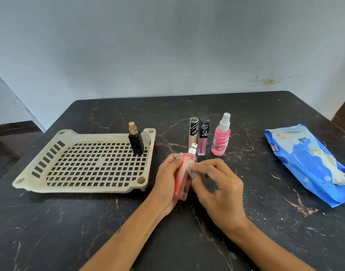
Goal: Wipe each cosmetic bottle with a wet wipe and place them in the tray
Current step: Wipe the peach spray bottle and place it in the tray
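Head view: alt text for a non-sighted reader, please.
The left hand holds a pink spray bottle while the right hand rubs it with a wet wipe. A black bottle stands in the tray.

Blue wipes pack: print blurred, upside down; nothing else legible.

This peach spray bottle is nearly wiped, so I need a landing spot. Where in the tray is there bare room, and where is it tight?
The cream slotted plastic tray holds only the black square bottle with a gold cap, at its far right corner. Its grid in front and left of that bottle is free. The table is crowded right of the tray, with two lip gloss tubes and the pink spray bottle.
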